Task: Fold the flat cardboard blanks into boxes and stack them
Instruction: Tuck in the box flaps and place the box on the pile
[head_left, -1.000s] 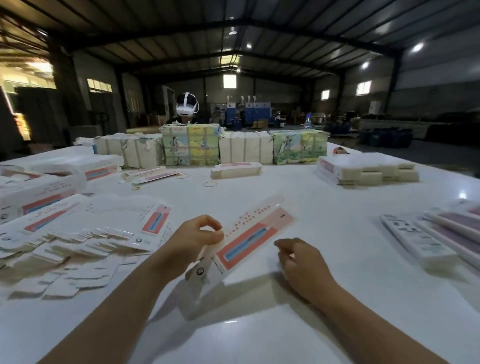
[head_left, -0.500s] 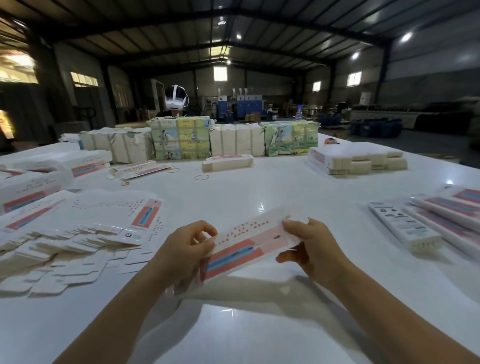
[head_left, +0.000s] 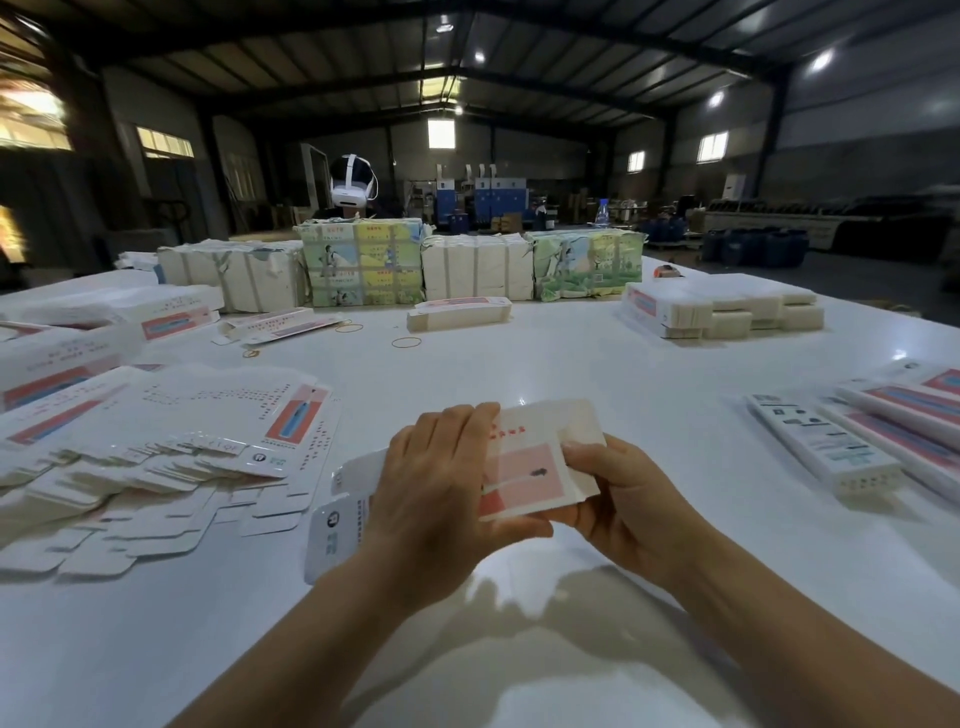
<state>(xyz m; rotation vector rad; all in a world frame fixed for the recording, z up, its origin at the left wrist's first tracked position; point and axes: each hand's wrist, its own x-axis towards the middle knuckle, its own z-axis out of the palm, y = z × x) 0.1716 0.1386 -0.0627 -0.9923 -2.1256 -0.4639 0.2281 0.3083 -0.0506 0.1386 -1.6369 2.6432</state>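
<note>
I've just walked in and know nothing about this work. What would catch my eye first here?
Front and centre, the left hand and right hand grip a pink-and-white cardboard blank above the white table. To the left sprawls a heap of flat blanks; finished long boxes lie on the right. Across the table, someone wearing a white headset sits behind wrapped bundles.

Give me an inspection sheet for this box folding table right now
Surface: white table, glossy.
Job's things: half-folded box held above the table; flat blanks spread at left; finished boxes at right.
Clutter: rubber bands; wrapped bundles along the far edge.
Hands: left hand and right hand both grip the box.
Cables: nothing seen.
Surroundings: dim warehouse; a person wearing a headset behind the bundles.
</note>
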